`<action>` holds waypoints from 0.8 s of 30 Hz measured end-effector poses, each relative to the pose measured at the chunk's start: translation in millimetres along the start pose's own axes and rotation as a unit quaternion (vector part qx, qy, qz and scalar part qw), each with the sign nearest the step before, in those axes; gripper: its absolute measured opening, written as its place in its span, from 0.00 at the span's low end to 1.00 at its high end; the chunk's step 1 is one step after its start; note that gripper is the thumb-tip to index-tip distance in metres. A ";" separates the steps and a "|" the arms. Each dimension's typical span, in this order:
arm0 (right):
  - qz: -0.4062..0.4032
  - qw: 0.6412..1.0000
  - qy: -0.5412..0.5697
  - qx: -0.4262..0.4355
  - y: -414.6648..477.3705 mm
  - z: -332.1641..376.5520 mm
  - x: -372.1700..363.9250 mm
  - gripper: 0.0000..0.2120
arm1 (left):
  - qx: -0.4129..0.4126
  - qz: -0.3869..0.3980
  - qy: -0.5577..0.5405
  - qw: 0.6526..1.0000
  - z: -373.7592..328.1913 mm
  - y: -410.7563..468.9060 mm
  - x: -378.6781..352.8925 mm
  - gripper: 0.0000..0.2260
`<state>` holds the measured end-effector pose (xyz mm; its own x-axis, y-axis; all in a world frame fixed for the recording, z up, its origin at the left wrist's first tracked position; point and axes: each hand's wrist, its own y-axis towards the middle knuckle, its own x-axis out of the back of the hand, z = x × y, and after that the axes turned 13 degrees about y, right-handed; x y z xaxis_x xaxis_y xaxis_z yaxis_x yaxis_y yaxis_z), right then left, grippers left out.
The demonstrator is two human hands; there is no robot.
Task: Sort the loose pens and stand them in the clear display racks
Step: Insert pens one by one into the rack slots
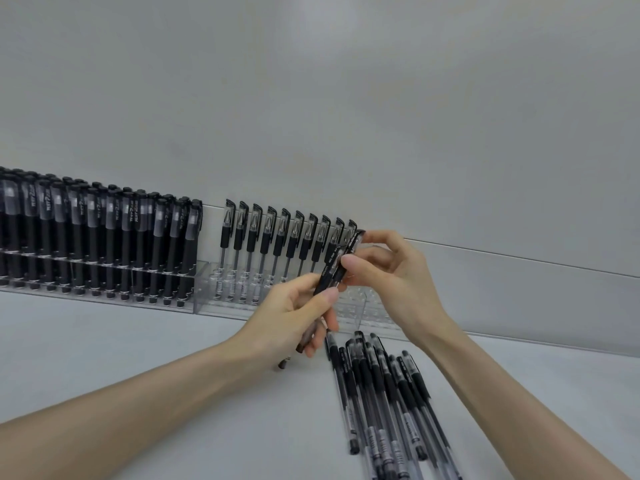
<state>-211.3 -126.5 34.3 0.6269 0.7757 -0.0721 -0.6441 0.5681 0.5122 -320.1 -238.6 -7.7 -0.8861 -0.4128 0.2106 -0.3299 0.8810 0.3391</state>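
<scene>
My left hand (294, 315) grips a small bundle of black pens with clear barrels (323, 277), tilted up to the right. My right hand (388, 271) pinches the capped top of one pen (353, 242) in that bundle. Both hands hover in front of a clear display rack (207, 296) where several pens with clear caps (277, 237) stand in its back row. The rack's front holes at the right (360, 303) hold nothing. A pile of loose pens (377, 393) lies on the white table below my right wrist.
Another clear rack (104, 282) on the left is packed with matte black pens (104, 230). A single pen end (283, 364) pokes out under my left hand. A grey wall (346, 98) rises right behind the racks. The white tabletop (138, 334) spreads below them.
</scene>
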 end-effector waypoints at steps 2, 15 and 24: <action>-0.008 1.000 0.024 -0.005 -2.9 1.8 -0.6 0.12 | 0.016 0.007 -0.011 1.000 -0.3 -1.0 -0.1 0.09; -0.081 0.991 -0.058 0.087 14.1 16.0 9.2 0.19 | 0.025 -0.081 0.113 0.990 1.1 1.4 6.2 0.12; -0.089 0.964 -0.177 0.176 30.8 2.5 13.9 0.18 | 0.032 -0.104 0.124 0.986 3.9 4.6 8.8 0.15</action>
<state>-221.4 -98.9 51.2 0.8644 0.4967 0.0784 -0.3624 0.5071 0.7820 -330.7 -237.3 -7.8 -0.6922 -0.6235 0.3634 -0.5231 0.7804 0.3426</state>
